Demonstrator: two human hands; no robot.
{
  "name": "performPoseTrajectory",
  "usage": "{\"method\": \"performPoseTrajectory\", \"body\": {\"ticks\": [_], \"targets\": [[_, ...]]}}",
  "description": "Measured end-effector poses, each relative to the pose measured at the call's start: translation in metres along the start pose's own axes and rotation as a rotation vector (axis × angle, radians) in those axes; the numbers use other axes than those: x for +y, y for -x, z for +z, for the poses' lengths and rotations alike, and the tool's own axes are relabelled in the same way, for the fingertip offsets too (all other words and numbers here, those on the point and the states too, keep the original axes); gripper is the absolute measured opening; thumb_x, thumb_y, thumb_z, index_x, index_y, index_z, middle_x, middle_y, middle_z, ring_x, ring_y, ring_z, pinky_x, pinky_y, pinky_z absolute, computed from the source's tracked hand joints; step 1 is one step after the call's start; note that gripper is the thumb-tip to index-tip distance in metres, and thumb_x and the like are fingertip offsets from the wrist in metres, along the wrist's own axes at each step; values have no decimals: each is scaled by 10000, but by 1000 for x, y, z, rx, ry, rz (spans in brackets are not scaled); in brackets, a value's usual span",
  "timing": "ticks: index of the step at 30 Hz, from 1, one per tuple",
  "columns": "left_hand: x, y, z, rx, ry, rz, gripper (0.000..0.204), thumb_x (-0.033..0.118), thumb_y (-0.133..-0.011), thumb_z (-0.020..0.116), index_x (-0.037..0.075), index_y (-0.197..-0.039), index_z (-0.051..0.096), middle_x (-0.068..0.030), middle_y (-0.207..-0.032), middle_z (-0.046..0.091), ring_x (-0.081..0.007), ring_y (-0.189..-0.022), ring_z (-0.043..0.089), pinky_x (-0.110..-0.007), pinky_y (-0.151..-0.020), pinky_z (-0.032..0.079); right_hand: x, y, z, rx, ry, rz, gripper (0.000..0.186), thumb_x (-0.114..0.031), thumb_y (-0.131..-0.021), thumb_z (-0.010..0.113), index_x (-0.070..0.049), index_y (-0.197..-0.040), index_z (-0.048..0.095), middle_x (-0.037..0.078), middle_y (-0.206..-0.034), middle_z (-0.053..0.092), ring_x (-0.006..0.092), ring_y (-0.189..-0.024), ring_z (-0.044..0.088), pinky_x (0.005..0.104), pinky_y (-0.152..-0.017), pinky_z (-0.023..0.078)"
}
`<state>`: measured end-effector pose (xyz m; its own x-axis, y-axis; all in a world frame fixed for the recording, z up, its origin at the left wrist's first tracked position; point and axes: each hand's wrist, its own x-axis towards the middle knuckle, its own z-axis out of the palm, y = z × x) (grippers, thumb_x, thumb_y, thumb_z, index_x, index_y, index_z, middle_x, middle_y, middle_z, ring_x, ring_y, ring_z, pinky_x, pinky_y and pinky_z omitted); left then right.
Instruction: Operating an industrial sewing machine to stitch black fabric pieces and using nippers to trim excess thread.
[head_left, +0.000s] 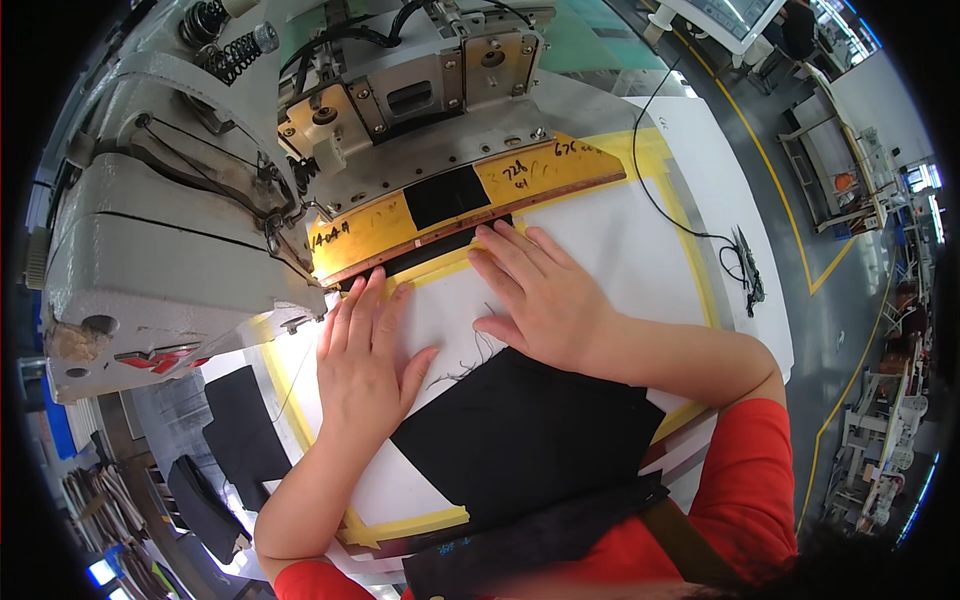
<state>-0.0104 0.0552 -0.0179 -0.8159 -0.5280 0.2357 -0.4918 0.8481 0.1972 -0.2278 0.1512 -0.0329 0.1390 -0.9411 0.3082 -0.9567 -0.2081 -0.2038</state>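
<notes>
My left hand (362,365) lies flat on the white work surface (620,250) of a sewing machine (180,250). Its fingertips reach the near edge of a yellow clamp plate (560,165) with handwriting and a black patch on it. To the right, my right hand (555,305) rests palm down, fingers spread, fingertips by the same edge. Between the two hands a narrow strip of black fabric (430,258) shows along the plate; how far it runs under the plate is hidden. Loose dark threads (470,365) lie between my hands. Closer to me is a large black fabric piece (525,430).
More black fabric pieces (245,425) lie at the left. Yellow tape (690,250) borders the white surface. Thread snips (748,270) lie at the right with a dark cord. The machine head and metal clamp carriage (410,100) stand over the far side.
</notes>
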Motion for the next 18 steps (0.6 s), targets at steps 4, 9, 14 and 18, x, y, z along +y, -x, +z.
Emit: {"method": "performPoseTrajectory", "body": {"ticks": [4, 9, 14, 18], "targets": [[1, 2, 1, -6, -10, -5, 646, 311, -776, 710, 53, -1330, 500, -174, -1405, 452, -362, -1272, 453, -482, -1042, 353, 0, 0, 0, 7, -13, -4, 630, -349, -822, 673, 50, -1273, 488, 211, -1345, 455, 371, -1269, 445, 476, -1065, 333], [2, 3, 0, -12, -23, -12, 637, 278, -768, 710, 48, -1325, 504, -170, -1420, 441, -352, -1285, 444, -471, -1054, 336, -2, 0, -3, -6, 43, 5, 622, -359, -826, 665, 43, -1268, 494, 195, -1343, 458, 349, -1252, 461, 467, -1047, 339], [5, 2, -2, 19, -69, -5, 586, 320, -788, 720, 59, -1283, 545, -147, -1347, 490, -330, -1251, 470, -452, -1009, 383, 0, 1, -1, 11, 30, -2, 601, -367, -828, 659, 35, -1250, 516, 184, -1340, 466, 329, -1241, 470, 463, -1039, 339], [7, 3, -3, -20, -38, -47, 576, 309, -785, 726, 58, -1272, 551, -141, -1316, 502, -327, -1227, 484, -450, -991, 390, 0, 1, -3, 21, 49, -14, 576, -362, -825, 664, 29, -1229, 539, 184, -1333, 476, 322, -1231, 477, 462, -1035, 344]]}}
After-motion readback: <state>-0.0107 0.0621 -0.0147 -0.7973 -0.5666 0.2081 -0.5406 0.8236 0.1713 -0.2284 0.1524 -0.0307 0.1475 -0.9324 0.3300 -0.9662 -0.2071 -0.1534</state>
